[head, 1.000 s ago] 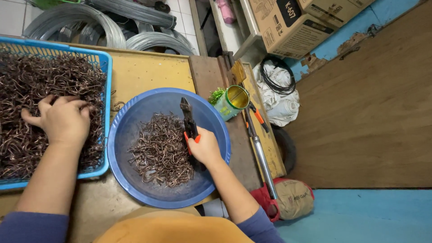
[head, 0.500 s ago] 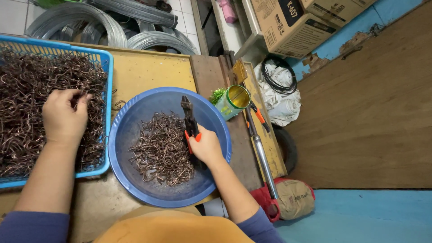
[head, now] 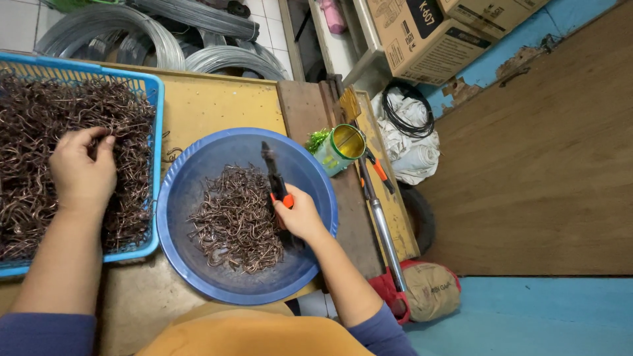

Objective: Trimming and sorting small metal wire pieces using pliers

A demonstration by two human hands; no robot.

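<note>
On yellow bench (head: 217, 105), L hand (head: 82, 171) digs into wire scraps (head: 39, 151), fingers curled; R hand (head: 300, 214) grips pliers (head: 273, 178) over blue bowl (head: 191, 178).

Two brown cardboard boxes (head: 428, 29) stand at the top, beyond the bench (head: 211, 105); black print on one side. A green labelled can (head: 339, 148) stands beside them.

- A single head-worn camera looks almost straight down from above the person's chest.
- It sits close over the yellow worktable (head: 211, 105), with both forearms entering from the lower edge.
- The far edge takes in wire coils (head: 151, 39); the right side shows the wooden floor (head: 541, 178).
</note>
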